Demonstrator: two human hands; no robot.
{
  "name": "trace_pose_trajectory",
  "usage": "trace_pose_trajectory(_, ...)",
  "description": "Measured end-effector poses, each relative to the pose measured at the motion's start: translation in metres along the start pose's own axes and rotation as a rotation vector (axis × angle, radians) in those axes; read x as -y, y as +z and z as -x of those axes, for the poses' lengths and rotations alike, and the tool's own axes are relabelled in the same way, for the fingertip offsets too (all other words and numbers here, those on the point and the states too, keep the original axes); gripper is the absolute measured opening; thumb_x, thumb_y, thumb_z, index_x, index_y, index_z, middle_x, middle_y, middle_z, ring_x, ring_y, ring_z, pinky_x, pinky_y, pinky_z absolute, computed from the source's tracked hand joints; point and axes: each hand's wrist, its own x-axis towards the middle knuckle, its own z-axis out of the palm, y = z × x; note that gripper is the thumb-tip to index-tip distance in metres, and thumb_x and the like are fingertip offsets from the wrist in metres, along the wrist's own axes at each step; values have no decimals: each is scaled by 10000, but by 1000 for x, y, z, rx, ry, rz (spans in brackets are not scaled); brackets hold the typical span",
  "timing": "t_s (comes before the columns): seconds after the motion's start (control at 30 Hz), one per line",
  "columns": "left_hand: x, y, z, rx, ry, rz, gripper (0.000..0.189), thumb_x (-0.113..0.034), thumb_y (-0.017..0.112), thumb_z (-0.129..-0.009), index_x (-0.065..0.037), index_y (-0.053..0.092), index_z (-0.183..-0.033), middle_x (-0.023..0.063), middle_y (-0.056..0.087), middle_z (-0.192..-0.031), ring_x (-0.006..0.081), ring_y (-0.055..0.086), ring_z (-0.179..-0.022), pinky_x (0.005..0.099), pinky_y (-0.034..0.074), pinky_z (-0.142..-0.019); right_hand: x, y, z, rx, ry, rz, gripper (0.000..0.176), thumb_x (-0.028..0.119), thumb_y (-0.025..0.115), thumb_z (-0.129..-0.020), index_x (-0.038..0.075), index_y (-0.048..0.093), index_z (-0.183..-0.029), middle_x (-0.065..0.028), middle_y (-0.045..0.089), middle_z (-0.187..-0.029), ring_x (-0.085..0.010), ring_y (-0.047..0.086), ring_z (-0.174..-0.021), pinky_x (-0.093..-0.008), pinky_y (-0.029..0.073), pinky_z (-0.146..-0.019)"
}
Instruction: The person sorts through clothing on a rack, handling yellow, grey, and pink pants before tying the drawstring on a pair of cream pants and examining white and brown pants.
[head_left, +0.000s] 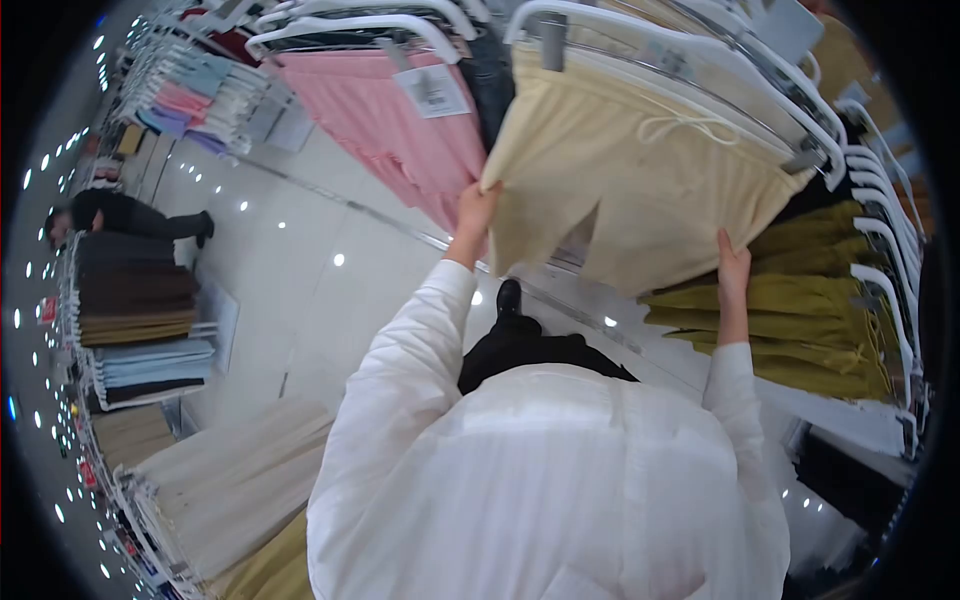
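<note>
Cream drawstring shorts hang from a white clip hanger in front of me. My left hand pinches their left side edge. On the right, my right hand is closed on the lower edge of the other leg, which spreads the shorts between both hands. A drawstring bow lies across the waistband. Pink trousers with a white tag hang just left of the shorts, close to my left hand. Olive garments hang to the right of my right hand.
Racks of folded-over trousers and pale garments line the left side. Lighter-coloured clothes hang at the upper left. A person in dark clothes stands at the far left. The shiny floor shows between the racks.
</note>
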Motion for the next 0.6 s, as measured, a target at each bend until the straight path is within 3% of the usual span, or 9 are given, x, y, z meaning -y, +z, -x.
trace_pose_trajectory(0.1,-10,3,2,42,-70,137,300,-279,600,-781,14,626,-845,58,607,-653,117,542,-589,290,418,-546,-8,-7,21,-10,10,49,387,212,559,-851,-104,511,-1070,-118,580,-1035,-151,525,-921,-250,388,-827)
trace_pose_trajectory(0.2,18,12,-22,80,-49,65,286,-274,604,-779,-4,629,-866,61,615,-665,127,555,-592,289,424,-553,-14,-21,26,-23,-2,78,401,226,557,-853,-111,509,-1066,-121,581,-1032,-149,523,-909,-249,390,-817)
trace_pose_trajectory(0.27,6,12,-20,113,-51,30,287,-272,606,-777,-12,625,-896,70,623,-694,130,564,-615,287,430,-569,-17,-22,29,-29,-3,102,408,234,555,-855,-115,508,-1060,-121,581,-1029,-146,521,-900,-248,392,-809)
trace_pose_trajectory(0.33,5,6,-19,149,-53,-6,291,-271,608,-775,-21,622,-926,78,630,-723,133,573,-638,285,435,-585,-12,-16,35,-149,85,158,388,211,554,-849,-106,504,-1068,-125,590,-994,-159,526,-865,-250,395,-793)
trace_pose_trajectory(0.43,18,-16,-23,243,85,0,294,-243,593,-783,-8,607,-960,82,632,-778,126,574,-702,277,439,-623,-41,-2,44,-291,0,213,386,174,553,-833,-90,480,-1105,-129,588,-967,-177,524,-846,-255,395,-789)
trace_pose_trajectory(0.47,22,-30,-23,310,32,177,291,-227,582,-787,1,602,-966,81,632,-798,134,573,-727,275,439,-642,-48,6,52,-325,9,245,432,128,548,-812,-69,422,-1174,-166,539,-1070,-221,507,-953,-279,373,-856)
trace_pose_trajectory(0.5,28,-44,-21,380,-24,354,288,-211,572,-790,11,597,-971,81,632,-819,141,573,-752,273,440,-662,-51,23,61,-342,10,244,432,128,548,-812,-69,422,-1174,-166,539,-1070,-221,507,-953,-279,373,-856)
trace_pose_trajectory(0.57,52,-79,-17,337,54,127,262,-188,555,-797,30,603,-934,68,632,-821,159,569,-746,272,440,-667,-47,68,82,-634,10,513,502,113,554,-802,-63,352,-1227,-192,441,-1206,-256,441,-1085,-312,332,-927)
trace_pose_trajectory(0.6,68,-102,-15,378,6,68,238,-189,554,-800,21,608,-897,58,619,-783,145,554,-703,274,431,-653,-30,93,93,-569,4,418,524,81,537,-806,-43,312,-1263,-202,362,-1282,-273,360,-1187,-334,291,-977)
